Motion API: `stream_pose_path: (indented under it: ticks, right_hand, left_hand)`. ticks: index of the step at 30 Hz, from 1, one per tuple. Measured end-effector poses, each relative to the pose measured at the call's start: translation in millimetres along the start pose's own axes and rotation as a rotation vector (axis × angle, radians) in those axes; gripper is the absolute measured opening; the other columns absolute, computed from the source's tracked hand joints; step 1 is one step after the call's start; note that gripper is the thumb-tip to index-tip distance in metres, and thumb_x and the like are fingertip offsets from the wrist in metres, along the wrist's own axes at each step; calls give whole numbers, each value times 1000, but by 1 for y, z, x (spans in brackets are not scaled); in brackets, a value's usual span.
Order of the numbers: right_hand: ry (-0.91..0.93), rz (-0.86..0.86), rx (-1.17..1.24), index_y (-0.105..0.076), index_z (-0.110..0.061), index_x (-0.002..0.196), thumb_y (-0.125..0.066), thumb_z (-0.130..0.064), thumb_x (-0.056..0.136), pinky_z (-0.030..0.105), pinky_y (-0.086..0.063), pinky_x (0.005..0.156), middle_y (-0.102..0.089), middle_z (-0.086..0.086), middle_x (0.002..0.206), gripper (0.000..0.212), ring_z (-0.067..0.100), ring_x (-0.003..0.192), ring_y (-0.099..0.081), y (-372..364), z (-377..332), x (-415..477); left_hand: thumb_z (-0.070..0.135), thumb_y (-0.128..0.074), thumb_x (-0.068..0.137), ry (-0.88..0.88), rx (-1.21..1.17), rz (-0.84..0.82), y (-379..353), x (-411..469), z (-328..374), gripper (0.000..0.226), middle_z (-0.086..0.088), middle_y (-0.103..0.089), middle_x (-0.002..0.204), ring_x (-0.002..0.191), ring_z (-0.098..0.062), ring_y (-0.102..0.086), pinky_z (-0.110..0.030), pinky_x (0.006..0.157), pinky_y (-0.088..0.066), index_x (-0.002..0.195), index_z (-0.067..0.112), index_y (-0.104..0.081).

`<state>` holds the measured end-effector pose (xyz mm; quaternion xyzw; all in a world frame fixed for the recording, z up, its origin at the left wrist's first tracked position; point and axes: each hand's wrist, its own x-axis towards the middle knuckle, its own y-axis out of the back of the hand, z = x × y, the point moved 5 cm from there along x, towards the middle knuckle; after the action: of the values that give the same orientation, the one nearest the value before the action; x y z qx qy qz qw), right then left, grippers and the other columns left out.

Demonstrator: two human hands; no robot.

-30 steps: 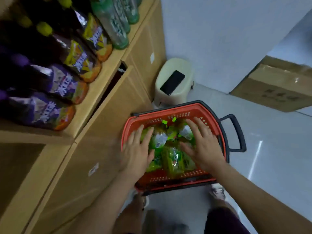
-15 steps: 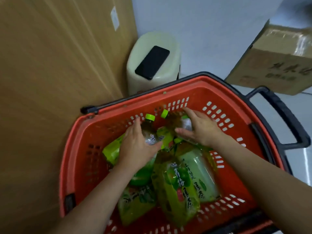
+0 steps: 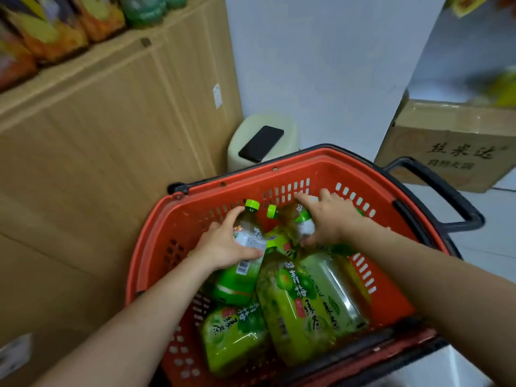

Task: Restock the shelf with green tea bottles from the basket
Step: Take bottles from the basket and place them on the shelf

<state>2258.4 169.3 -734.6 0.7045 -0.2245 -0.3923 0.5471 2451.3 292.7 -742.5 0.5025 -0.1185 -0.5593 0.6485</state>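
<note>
A red basket (image 3: 156, 238) with a black rim stands on the floor and holds several green tea bottles with lime caps. My left hand (image 3: 223, 244) grips one bottle (image 3: 240, 272) round its upper body, cap pointing away from me. My right hand (image 3: 332, 219) curls over a second bottle (image 3: 290, 216) lying near the basket's far wall. Other bottles (image 3: 296, 311) lie flat in the basket under and between my arms. The wooden shelf (image 3: 92, 71) with juice and green bottles (image 3: 142, 9) is at the upper left.
A cream stool (image 3: 287, 127) with a black phone (image 3: 261, 143) on it stands behind the basket by the white wall. A cardboard box (image 3: 452, 143) sits at the right. The basket's black handle (image 3: 444, 196) sticks out to the right. The shelf's wooden side panel fills the left.
My view has tilted up, so the shelf's edge is in sight again. Both hands have closed further on their bottles, and the left bottle has lifted slightly.
</note>
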Motion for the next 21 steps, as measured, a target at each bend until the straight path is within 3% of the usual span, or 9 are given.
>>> stream_pose_path:
  ticks: [2,4,8,11,14,17,21]
  right_hand:
    - [-22,33,4,3,-38,148,-66,-72,62,48,-45,96,-39,18,134,115,35,119,-47,8,-4,-16]
    - [-57,8,170,0,-32,150,-66,-76,60,44,-45,98,-40,19,137,120,35,121,-48,12,-3,-34]
    - [-62,0,456,-11,-22,149,-64,-87,35,42,-45,101,-49,15,138,141,29,117,-54,30,-16,-68]
    - [2,70,447,-17,-29,145,-66,-85,31,45,-44,100,-47,14,136,137,31,119,-51,56,-34,-91]
    - [83,193,521,-26,-30,140,-70,-79,33,42,-48,93,-54,10,127,126,27,111,-54,90,-58,-115]
    - [212,235,663,-34,-22,139,-82,-66,43,38,-47,96,-56,3,130,116,22,113,-56,129,-95,-143]
    - [428,268,780,-42,-24,137,-82,-66,42,33,-47,91,-59,-4,118,111,15,105,-58,172,-170,-183]
  left_hand:
    - [56,-80,57,2,65,33,-1,-15,7,105,-12,-37,131,110,-35,-53,-36,90,-48,137,57,-12]
    - [52,-80,58,-42,126,81,-3,-30,15,103,-12,-39,125,102,-34,-56,-38,87,-50,135,57,-11]
    - [47,-82,59,-112,91,190,11,-68,19,106,-8,-36,125,104,-28,-51,-40,92,-48,136,57,-10]
    - [49,-82,60,-136,-25,322,41,-109,24,110,-4,-35,126,100,-19,-50,-33,88,-45,138,57,-5]
    - [51,-83,57,-173,-143,503,78,-165,28,109,2,-35,128,105,-12,-46,-25,91,-37,140,53,-12]
    - [50,-83,56,-164,-237,681,114,-234,21,106,9,-36,125,109,-6,-44,-22,93,-35,141,49,-20]
    - [49,-86,52,-169,-290,962,165,-326,3,103,15,-41,123,115,-4,-45,-25,100,-38,138,48,-30]
